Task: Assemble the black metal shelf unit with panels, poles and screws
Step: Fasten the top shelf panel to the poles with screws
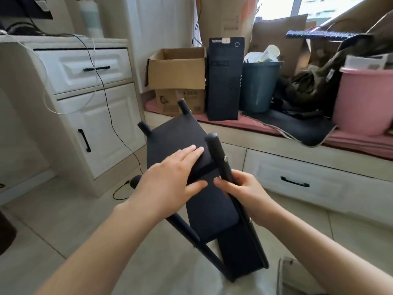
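The black metal shelf unit (176, 135) is tilted in front of me above the tiled floor, its top panel facing me and pole ends sticking out at the corners. My left hand (170, 175) lies flat on the panel with fingers straight. My right hand (240, 190) grips the near right pole (219, 154), fingers curled round it just below a silver screw (225, 159). A lower panel (210, 211) runs down between the poles toward my lap.
A white cabinet (91, 116) with dangling cables stands to the left. Ahead, a low bench (297, 167) with drawers carries a cardboard box (176, 79), a black computer tower (225, 79), a blue bin (259, 86) and a pink bucket (363, 99).
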The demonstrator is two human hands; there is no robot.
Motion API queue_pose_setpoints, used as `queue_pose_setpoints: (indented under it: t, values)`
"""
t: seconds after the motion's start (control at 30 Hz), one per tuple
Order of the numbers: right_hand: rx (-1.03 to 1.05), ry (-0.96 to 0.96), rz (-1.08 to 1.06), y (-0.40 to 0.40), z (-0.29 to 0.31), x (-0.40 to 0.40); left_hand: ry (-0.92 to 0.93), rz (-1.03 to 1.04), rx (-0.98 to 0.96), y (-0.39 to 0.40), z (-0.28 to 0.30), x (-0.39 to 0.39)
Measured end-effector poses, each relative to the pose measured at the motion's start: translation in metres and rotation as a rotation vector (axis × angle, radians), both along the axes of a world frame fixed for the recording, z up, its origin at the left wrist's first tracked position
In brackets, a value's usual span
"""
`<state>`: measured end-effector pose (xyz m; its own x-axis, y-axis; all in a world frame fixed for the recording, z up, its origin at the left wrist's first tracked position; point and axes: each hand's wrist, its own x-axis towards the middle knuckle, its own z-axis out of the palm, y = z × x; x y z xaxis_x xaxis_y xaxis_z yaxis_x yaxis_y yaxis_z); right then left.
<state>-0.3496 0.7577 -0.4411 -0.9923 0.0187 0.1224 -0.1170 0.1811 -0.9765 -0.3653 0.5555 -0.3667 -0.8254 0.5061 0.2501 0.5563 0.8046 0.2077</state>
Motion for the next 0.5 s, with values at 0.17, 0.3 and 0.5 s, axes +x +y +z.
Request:
queue_pose_setpoints:
  t: [0.17, 0.3, 0.5]
  values:
    - [-0.010, 0.026, -0.047, 0.012, 0.000, -0.006, 0.337, -0.041, 0.253, -0.021, 0.022, 0.011]
    - [-0.025, 0.023, -0.093, 0.015, -0.001, -0.014, 0.114, 0.223, 0.800, -0.041, 0.007, -0.019]
    - [-0.016, 0.014, -0.106, 0.015, -0.004, -0.025, -0.816, 0.388, 1.514, -0.036, -0.025, -0.055]
